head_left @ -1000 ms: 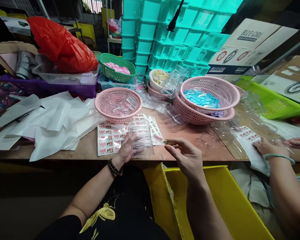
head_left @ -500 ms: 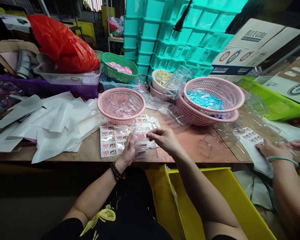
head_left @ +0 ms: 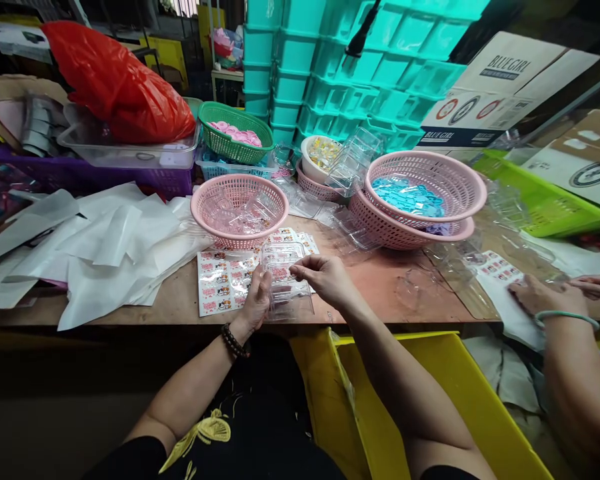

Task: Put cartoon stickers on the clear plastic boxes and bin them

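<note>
A stack of clear plastic clamshell boxes stands at the table's front edge, on a sheet of pink cartoon stickers. My left hand grips the stack's left side, fingers curled against it. My right hand hovers over the top box with thumb and fingers pinched together at a pink sticker lying in that box; I cannot tell whether the fingers hold it.
A pink basket of clear boxes sits behind the stack; stacked pink baskets with blue pieces to the right. White paper sheets lie left. A yellow bin sits below. Another person's hands work on a sticker sheet at right.
My right hand moved left from the table's bare part to above the clear box stack and pinched over its top. The left hand stayed on the stack.
</note>
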Demonstrator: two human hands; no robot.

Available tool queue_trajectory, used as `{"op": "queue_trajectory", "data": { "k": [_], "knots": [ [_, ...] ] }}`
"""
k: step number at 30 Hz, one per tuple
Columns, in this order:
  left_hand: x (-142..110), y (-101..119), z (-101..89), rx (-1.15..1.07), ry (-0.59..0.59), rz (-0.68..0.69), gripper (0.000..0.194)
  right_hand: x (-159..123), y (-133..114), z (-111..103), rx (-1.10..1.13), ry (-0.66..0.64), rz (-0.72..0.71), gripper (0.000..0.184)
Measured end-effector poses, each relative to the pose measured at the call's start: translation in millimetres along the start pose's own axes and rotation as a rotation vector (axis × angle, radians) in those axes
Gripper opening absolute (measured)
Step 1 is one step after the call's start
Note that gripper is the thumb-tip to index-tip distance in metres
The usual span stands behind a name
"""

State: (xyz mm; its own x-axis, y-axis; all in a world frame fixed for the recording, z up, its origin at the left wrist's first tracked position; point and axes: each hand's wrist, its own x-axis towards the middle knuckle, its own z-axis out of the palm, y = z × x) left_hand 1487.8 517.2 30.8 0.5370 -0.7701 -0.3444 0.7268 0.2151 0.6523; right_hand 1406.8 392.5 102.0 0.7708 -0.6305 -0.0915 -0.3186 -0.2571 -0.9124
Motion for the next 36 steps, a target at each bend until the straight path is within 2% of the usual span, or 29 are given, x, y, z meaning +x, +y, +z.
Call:
{"op": "queue_trajectory", "data": {
  "k": [3, 7, 10, 12, 13, 16, 18, 22, 24, 26, 28, 30, 33, 34, 36],
  "knots": [
    [0, -2, 0.5, 0.035, -0.001, 0.071, 0.078, -5, -2, 6, -0.147, 0.031, -0.038, 0.037],
    [3, -10, 1.0, 0.048, 0.009, 0.184, 0.07, -19, 1, 15, -0.489, 0.199, -0.124, 0.034],
    [3, -13, 3.6, 0.047, 0.012, 0.218, 0.06, -24, 12, 10, -0.554, 0.371, -0.088, 0.057],
    [1, -13, 6.5, 0.04, 0.014, 0.172, 0.06, -21, 22, 1, -0.442, 0.446, 0.003, 0.075],
    [0, -13, 8.2, 0.035, 0.012, 0.143, 0.061, -18, 26, -3, -0.341, 0.424, 0.066, 0.078],
    [-1, -12, 13.0, 0.026, -0.006, 0.108, 0.063, -9, 39, -8, 0.026, 0.122, 0.223, 0.067],
    [0, -12, 14.6, 0.03, -0.023, 0.095, 0.06, -5, 47, -3, 0.18, -0.01, 0.26, 0.061],
    [11, -14, 14.4, 0.046, -0.076, 0.011, 0.064, 1, 61, 10, 0.292, 0.071, 0.274, 0.056],
    [18, -16, 15.5, 0.037, -0.102, -0.006, 0.07, 5, 65, 11, 0.355, 0.067, 0.262, 0.054],
    [22, -16, 17.8, 0.065, -0.074, -0.003, 0.073, 11, 67, 8, 0.436, 0.028, 0.25, 0.053],
    [19, -12, 18.7, 0.176, 0.002, 0.008, 0.077, 18, 68, 1, 0.506, 0.014, 0.247, 0.053],
    [12, -4, 14.6, 0.352, 0.053, 0.076, 0.079, 24, 70, -8, 0.476, 0.075, 0.264, 0.054],
    [-3, 18, -6.0, 0.632, 0.114, 0.377, 0.071, 32, 73, -19, 0.274, 0.153, 0.321, 0.056],
    [-6, 28, -16.5, 0.708, 0.187, 0.48, 0.069, 34, 74, -21, 0.223, 0.153, 0.335, 0.056],
    [-10, 49, -41.4, 0.832, 0.413, 0.654, 0.07, 37, 75, -24, 0.138, 0.117, 0.357, 0.057]
  ]
}}
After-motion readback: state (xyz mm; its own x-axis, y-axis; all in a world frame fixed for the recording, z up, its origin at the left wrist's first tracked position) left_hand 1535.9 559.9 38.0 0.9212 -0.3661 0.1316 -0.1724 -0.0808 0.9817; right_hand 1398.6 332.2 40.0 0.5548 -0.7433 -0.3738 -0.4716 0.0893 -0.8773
